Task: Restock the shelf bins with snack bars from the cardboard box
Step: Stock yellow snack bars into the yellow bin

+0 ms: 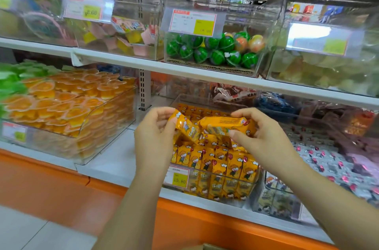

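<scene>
My left hand [154, 137] grips one yellow snack bar [185, 125] by its upper end, tilted down to the right. My right hand [260, 137] pinches a bunch of yellow snack bars [223, 124] held sideways. Both hands hover just above a clear shelf bin [207, 176] on the lower shelf, which holds several upright yellow bars with a cartoon figure. A price tag [178, 177] reading 15.80 hangs on the bin's front. A sliver of the cardboard box [207, 247] shows at the bottom edge.
Left of the bin sits a clear bin of orange jelly cups [67, 104]. To the right lies a bin of white and pink wrapped bars [320, 165]. The upper shelf carries lidded bins, one with green round candies [213, 51]. An orange shelf base [196, 223] runs below.
</scene>
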Demonstrator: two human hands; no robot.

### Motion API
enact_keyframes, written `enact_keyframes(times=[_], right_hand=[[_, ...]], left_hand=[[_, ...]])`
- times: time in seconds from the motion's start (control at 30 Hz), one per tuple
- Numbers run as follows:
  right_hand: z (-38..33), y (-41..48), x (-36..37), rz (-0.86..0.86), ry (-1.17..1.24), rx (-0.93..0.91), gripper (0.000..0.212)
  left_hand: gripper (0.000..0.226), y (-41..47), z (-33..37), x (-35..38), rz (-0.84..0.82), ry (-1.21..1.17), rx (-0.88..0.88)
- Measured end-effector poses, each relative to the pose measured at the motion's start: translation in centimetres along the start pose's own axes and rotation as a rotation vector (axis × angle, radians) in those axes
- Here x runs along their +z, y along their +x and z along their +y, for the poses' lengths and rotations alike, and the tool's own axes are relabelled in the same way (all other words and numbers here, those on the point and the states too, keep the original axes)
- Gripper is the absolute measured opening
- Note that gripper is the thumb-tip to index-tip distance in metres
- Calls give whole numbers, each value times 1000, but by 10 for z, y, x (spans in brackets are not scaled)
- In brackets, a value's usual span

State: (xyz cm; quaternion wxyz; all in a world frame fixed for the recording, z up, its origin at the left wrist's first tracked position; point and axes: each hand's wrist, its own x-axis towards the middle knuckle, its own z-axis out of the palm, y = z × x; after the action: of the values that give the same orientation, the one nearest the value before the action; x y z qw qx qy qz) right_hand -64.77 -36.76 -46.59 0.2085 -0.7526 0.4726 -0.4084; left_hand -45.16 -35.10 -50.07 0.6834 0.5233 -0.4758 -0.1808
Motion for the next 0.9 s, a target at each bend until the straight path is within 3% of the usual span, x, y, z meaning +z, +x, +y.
enact_keyframes(times=[0.1, 0.43, 0.63, 0.9], right_hand=[[0, -2, 1, 9, 68, 30, 39], [6, 2, 27, -128, -22, -5, 29], [18, 5, 39, -270, -355, -68, 34], [28, -11, 47, -135, -614, -245, 27]], left_hand=[[29, -1, 11, -2, 21, 56, 96], [24, -1, -8, 9, -201, 178, 141], [17, 1, -25, 19, -346, 254, 36], [14, -3, -41, 28, -419, 491, 105]])
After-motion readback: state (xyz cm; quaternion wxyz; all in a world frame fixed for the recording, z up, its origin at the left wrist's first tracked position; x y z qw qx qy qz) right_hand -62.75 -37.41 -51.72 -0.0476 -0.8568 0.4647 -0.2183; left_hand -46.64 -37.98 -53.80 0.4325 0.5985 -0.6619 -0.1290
